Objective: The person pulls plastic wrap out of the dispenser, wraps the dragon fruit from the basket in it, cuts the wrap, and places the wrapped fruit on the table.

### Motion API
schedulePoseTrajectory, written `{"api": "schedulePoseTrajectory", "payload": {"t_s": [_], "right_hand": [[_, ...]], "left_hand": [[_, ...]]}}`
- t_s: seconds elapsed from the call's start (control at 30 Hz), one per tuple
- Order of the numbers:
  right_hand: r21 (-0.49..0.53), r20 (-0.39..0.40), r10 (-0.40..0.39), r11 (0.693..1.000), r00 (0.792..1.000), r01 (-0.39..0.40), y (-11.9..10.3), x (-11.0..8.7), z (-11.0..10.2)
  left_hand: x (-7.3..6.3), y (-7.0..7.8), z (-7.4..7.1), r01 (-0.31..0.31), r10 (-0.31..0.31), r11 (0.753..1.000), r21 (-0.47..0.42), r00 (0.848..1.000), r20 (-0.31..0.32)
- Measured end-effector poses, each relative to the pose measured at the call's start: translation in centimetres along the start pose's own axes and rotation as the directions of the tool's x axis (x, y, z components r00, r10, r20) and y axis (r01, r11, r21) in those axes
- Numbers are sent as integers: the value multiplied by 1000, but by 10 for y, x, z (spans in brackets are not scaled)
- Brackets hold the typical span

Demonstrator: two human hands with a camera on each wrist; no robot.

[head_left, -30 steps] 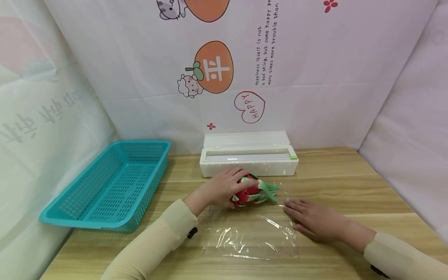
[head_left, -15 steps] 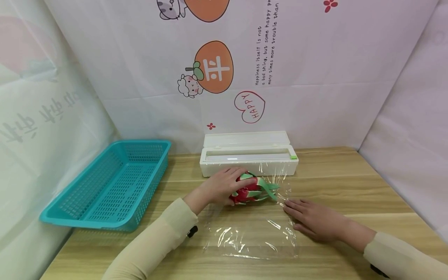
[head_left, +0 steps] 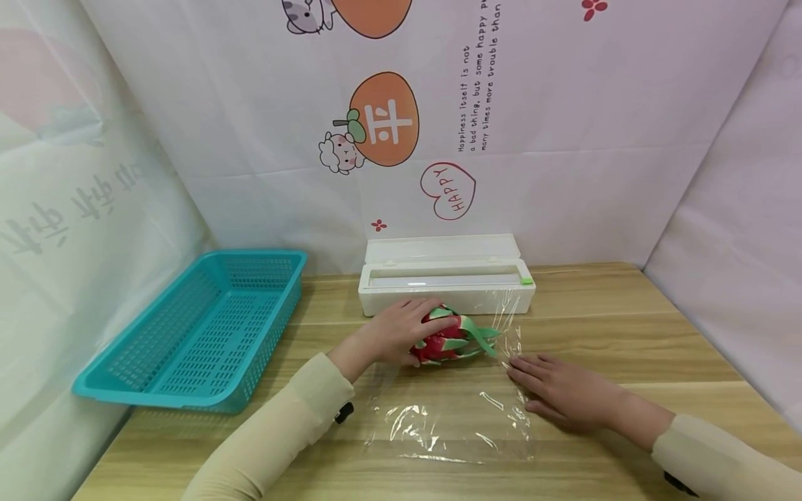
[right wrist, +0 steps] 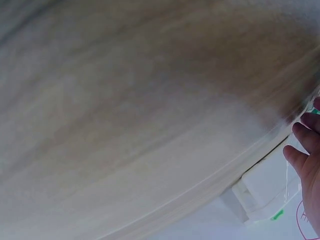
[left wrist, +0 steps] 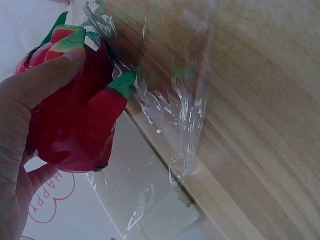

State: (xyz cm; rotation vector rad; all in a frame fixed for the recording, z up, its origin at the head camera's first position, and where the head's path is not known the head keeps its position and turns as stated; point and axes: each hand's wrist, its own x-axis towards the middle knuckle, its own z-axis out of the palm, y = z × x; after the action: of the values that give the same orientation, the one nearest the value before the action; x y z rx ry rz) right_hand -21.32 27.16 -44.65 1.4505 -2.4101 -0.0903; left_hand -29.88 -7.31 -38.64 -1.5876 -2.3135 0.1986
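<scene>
My left hand (head_left: pixel 404 330) grips a red dragon fruit (head_left: pixel 446 341) with green-tipped scales, its thumb and fingers curled round one end. In the left wrist view the dragon fruit (left wrist: pixel 75 120) shows smooth, shiny red skin beside the thumb. Under it a sheet of clear cling film (head_left: pixel 438 424) runs from the white dispenser box (head_left: pixel 438 300) down across the table. My right hand (head_left: pixel 564 393) lies with fingers extended, fingertips right at the film's right edge. Only part of that right hand (right wrist: pixel 310 160) shows in the right wrist view.
A turquoise plastic basket (head_left: pixel 297 299) stands at the left of the wooden table (head_left: pixel 601 313). The dispenser's lid (head_left: pixel 441 247) is raised at the back, with a green slider (head_left: pixel 526 282) at its right end. White printed cloth (head_left: pixel 564 139) hangs behind.
The dragon fruit has tipped slightly and shifted a little toward the box in my left hand. Creases in the film now run up toward the box's right end. My right hand stays put.
</scene>
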Motion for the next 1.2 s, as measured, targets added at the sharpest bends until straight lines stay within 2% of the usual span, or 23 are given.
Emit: {"api": "schedulePoseTrajectory", "payload": {"t_s": [0.43, 0.7, 0.93, 1.2], "right_hand": [[-8, -23, 0, 1000, 1000, 0, 1, 1, -3], [-6, -68, -15, 1000, 998, 14, 2, 1, -7], [-8, -72, 2, 1000, 997, -3, 1, -1, -11], [-13, -92, 2, 1000, 996, -3, 1, 2, -14]], "left_hand": [[-3, -1, 0, 0, -1, 1000, -20, 999, -34], [-8, -2, -4, -12, 8, 999, -39, 996, -91], [-19, -3, -10, -14, 4, 997, -72, 989, -148], [-41, 0, -19, 37, -43, 998, -44, 989, -140]]}}
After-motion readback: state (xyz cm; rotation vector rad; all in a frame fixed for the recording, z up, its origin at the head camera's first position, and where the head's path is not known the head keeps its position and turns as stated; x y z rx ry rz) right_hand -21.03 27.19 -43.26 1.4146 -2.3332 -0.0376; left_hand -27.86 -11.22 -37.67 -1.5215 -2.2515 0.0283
